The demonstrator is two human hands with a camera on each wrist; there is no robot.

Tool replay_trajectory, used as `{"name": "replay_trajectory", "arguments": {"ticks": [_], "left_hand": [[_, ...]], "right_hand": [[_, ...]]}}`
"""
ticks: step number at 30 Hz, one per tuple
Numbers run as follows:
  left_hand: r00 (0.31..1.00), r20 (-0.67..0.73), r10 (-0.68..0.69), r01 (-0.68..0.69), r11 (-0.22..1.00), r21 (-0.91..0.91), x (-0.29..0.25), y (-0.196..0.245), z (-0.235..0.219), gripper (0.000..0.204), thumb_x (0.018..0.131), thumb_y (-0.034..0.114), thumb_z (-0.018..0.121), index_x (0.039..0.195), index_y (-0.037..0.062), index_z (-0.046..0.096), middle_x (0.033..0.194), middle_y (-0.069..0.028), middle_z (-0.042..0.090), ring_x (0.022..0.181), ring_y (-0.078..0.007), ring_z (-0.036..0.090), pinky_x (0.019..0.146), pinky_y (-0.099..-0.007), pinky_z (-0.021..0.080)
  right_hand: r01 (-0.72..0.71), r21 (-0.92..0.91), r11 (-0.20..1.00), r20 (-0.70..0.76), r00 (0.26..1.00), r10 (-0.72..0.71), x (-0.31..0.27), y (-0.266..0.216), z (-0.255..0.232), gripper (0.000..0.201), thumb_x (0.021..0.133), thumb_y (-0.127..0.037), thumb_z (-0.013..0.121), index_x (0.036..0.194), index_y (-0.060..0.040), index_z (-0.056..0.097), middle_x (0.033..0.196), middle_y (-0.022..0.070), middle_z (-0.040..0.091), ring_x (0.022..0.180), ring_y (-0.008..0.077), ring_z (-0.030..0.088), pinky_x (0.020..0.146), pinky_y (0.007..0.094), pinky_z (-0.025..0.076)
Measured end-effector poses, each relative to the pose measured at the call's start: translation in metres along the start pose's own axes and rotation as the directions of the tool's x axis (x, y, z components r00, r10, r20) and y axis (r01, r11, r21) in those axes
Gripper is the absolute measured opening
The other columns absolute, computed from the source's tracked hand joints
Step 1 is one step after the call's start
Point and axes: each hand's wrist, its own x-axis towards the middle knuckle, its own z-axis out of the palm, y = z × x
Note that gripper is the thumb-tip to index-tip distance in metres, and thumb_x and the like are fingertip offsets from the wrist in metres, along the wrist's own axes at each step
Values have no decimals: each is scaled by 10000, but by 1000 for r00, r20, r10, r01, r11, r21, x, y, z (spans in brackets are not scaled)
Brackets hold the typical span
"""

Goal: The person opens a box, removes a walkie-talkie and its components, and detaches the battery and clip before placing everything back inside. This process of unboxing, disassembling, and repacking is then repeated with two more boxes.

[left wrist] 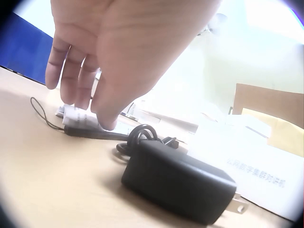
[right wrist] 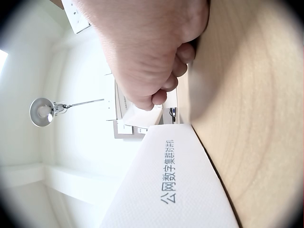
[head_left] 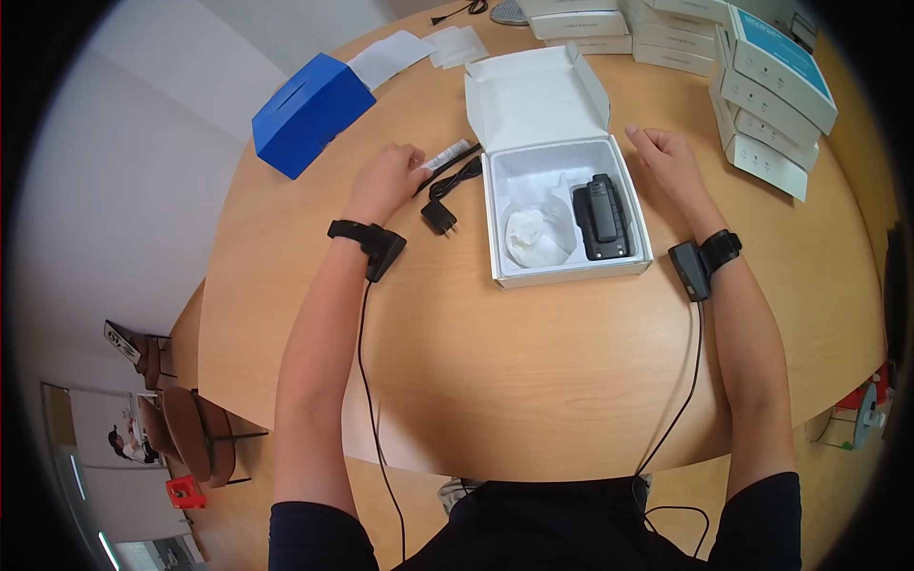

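Observation:
An open white box [head_left: 571, 271] holds a black radio-like device [head_left: 605, 219] in its right compartment; crumpled white wrapping [head_left: 538, 238] lies in the left one. Left of the box are a black power adapter [head_left: 439, 217] with a coiled cable, a black strap [left wrist: 95, 133] and a small labelled white packet [head_left: 447, 155]. My left hand [head_left: 386, 181] is over the packet and strap, fingers extended, thumb tip beside them; whether it touches them I cannot tell. To the right of the box, my right hand [head_left: 671, 167] rests loosely curled at the table, holding nothing visible.
A blue box [head_left: 312, 114] stands at the left, with white paper [head_left: 392, 57] behind it. Stacked white boxes [head_left: 674, 38] stand at the back, and another stack [head_left: 776, 90] leans at the right. Thin black cables [head_left: 369, 381] run from both wrist cameras.

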Motion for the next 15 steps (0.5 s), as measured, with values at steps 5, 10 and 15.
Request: {"name": "replay_trajectory", "arguments": {"ticks": [5, 10, 15], "left_hand": [[994, 92, -50, 50, 999, -1, -1, 5, -2, 212, 975, 259, 730, 1094, 101, 805, 1159, -119, 759, 1052, -313, 728, 887, -452, 576], [998, -60, 35, -37, 999, -19, -1, -2, 5, 205, 972, 235, 743, 1097, 85, 804, 1057, -109, 773, 970, -272, 733, 854, -425, 576], [995, -64, 79, -83, 995, -61, -3, 13, -6, 172, 948, 219, 754, 1044, 87, 809, 1022, -111, 781, 949, -299, 736, 821, -436, 578]], "right_hand": [[9, -5, 1000, -13, 1000, -9, -1, 0, 1, 611, 1036, -497, 680, 643, -50, 543, 611, -40, 448, 607, 83, 391, 572, 314, 340], [8, -10, 1000, -2, 1000, -8, 0, 0, 0, 611, 1036, -498, 676, 647, -46, 547, 609, -33, 457, 607, 88, 398, 574, 317, 347], [13, -18, 1000, -10, 1000, -13, -1, -1, 0, 614, 1037, -500, 671, 647, -42, 545, 608, -30, 457, 603, 92, 400, 575, 318, 349]]}}
